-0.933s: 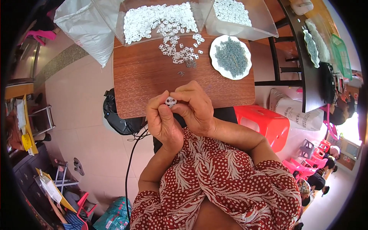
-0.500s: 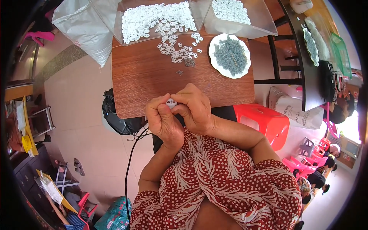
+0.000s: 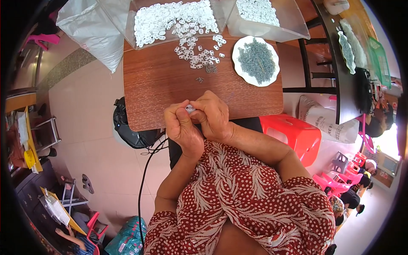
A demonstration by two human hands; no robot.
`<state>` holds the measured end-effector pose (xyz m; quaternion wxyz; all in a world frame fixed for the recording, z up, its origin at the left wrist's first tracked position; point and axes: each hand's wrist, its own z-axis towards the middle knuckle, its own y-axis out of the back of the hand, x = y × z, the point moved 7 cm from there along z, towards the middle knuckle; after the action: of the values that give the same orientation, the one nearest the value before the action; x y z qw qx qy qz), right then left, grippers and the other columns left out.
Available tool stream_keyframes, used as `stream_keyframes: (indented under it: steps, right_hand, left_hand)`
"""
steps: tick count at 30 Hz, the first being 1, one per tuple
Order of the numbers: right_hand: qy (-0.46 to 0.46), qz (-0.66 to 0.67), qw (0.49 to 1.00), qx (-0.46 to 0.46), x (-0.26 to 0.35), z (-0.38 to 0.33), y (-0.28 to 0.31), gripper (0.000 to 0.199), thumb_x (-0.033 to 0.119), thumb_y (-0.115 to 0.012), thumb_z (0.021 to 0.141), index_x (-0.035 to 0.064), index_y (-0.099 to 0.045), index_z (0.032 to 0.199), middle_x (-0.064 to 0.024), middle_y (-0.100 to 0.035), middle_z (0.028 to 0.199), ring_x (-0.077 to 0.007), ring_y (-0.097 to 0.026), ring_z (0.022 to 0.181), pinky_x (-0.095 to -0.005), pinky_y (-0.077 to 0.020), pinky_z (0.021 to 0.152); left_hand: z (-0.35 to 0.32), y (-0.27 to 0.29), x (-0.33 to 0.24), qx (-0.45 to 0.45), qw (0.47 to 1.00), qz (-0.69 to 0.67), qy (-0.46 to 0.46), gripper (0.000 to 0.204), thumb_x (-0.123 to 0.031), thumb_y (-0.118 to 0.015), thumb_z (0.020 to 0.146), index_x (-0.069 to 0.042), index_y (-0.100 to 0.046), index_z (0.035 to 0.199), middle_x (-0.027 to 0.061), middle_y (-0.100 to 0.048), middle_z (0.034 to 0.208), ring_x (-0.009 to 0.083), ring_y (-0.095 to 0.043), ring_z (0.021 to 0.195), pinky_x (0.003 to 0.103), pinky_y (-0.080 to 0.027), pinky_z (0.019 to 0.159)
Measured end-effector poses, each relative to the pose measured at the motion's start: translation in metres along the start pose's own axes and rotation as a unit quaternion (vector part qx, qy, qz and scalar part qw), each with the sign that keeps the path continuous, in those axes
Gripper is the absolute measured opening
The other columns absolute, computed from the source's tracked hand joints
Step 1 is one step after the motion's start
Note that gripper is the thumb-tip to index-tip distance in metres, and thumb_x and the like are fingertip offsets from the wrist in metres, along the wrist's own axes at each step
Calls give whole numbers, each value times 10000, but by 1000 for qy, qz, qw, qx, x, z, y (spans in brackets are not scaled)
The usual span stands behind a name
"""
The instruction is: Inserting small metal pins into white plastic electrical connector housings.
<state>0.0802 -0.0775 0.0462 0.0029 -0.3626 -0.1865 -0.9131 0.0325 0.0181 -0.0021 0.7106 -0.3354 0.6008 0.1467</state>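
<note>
I see both hands' fingers, left hand point(image 3: 182, 127) and right hand point(image 3: 212, 115), pinched on a small white part point(image 3: 190, 109) above the brown wooden desk point(image 3: 161, 85); pale tiled floor point(image 3: 85, 110) surrounds it.

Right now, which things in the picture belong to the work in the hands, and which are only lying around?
Part of the work:
left hand
right hand
small white part pinched between both
loose white parts on the wooden table
plate of grey pieces

Just lying about:
white sack
red stool
black bag

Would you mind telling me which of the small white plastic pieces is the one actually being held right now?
The single white piece pinched between the left hand and right hand, near the table's front edge; all others lie farther back.
</note>
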Motion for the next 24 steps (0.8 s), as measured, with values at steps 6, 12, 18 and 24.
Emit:
stream_keyframes:
  steps: [6,12,18,24]
  right_hand:
    - [-8,12,1000,-3,-2,1,-2,219,-22,-635,754,-2,-535,948,-107,-540,708,-239,-506,571,-313,-412,494]
    - [-247,49,967,37,-31,-17,5,139,2,-645,782,9,-569,898,-60,-562,729,-114,-526,632,-229,-422,553]
    - [-420,89,902,-48,-82,-22,47,81,46,-656,797,7,-598,838,7,-571,724,-41,-487,644,-191,-405,569]
    - [-355,5,924,-144,-131,30,137,136,51,-672,763,-10,-622,874,2,-576,704,-59,-476,634,-215,-406,577]
  left_hand:
    - [2,2,2,-10,1000,24,-5,215,-170,-424,969,12,-533,938,43,-531,910,85,-477,811,223,-404,740]
    - [8,-5,22,55,994,15,95,208,-141,-442,959,20,-539,1047,38,-568,914,66,-499,795,209,-418,736]
    - [46,-16,47,107,948,289,-74,143,-119,-591,856,-40,-596,975,49,-575,838,163,-539,764,276,-441,662]
    - [47,-49,89,248,785,538,-182,305,-35,-640,728,-134,-612,1015,91,-540,827,281,-512,834,404,-452,698]
